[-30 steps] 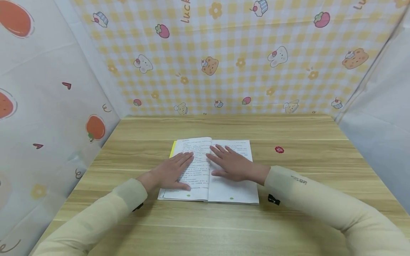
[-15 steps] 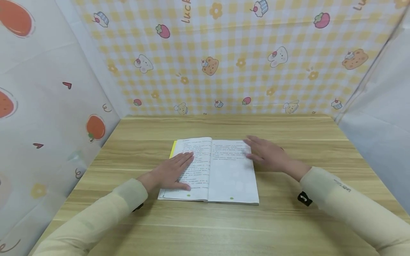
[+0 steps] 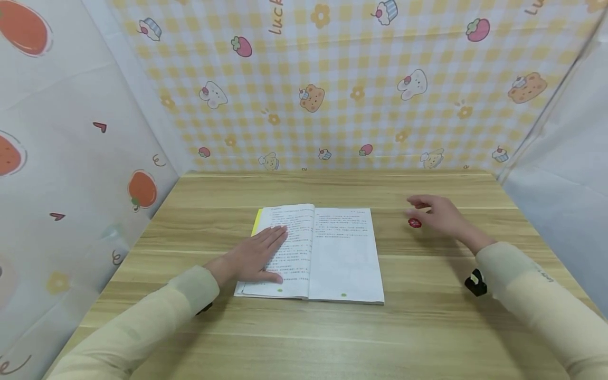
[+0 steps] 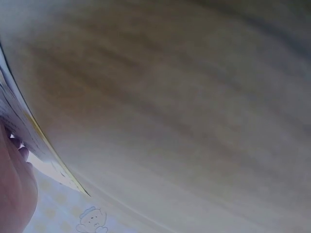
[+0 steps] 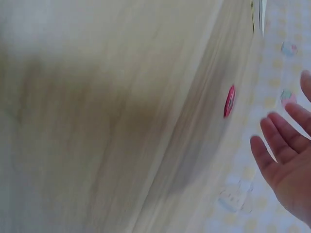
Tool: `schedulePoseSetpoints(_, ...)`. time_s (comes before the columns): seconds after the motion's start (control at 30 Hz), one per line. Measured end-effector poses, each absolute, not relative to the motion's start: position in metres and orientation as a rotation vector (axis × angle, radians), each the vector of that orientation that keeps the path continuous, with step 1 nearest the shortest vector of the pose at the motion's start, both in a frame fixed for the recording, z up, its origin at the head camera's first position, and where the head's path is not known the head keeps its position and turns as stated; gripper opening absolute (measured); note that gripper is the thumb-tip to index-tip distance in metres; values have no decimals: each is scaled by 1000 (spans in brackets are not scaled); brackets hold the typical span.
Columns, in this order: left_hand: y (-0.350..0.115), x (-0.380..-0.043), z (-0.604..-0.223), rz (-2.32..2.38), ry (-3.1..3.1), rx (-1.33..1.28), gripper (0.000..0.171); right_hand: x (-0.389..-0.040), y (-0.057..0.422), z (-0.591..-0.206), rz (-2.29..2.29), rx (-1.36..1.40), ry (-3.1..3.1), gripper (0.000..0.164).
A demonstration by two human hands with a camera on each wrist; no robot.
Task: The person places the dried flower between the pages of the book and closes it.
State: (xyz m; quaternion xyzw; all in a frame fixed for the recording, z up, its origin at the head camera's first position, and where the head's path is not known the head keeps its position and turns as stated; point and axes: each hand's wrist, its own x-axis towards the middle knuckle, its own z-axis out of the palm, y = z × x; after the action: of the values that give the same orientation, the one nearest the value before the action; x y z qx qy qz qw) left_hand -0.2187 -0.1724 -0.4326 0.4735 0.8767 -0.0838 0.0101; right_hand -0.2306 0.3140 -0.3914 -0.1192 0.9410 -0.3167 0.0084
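Observation:
An open book (image 3: pixel 345 264) lies on the wooden table, printed text on both pages and a yellow edge showing at its upper left. My left hand (image 3: pixel 254 256) rests flat on the left page, fingers together and thumb apart. In the left wrist view only part of that hand (image 4: pixel 17 187) shows at the left edge, beside the book's edge. A small red flower-shaped piece (image 3: pixel 415 223) lies right of the book. Over it, my right hand (image 3: pixel 439 215) hovers with loosely bent fingers and holds nothing. The right wrist view shows the red piece (image 5: pixel 229 101) apart from the fingertips.
The wooden table (image 3: pixel 304 338) meets a yellow checked cloth (image 3: pixel 332 121) hanging at the back. White cloths stand along the left and right sides. A black wrist-camera mount (image 3: pixel 476 283) sits under the right sleeve.
My right hand has lifted off the right page and moved right, to above the red flower-shaped piece. My left hand stays on the left page.

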Motion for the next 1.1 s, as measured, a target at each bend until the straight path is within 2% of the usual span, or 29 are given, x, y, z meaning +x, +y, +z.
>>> schedulePoseSetpoints(0.4,-172,-219,-433,-269,2733,1477,106,-243,347,-406,-1119,-220,2679,42)
schedulePoseSetpoints(0.57,-172,-219,-433,-263,2735,1478,105,-250,349,-414,-1104,-232,2673,35)
schedulePoseSetpoints(1.1,-173,-217,-434,-213,2745,1523,104,-250,347,-422,-1111,-257,2700,31)
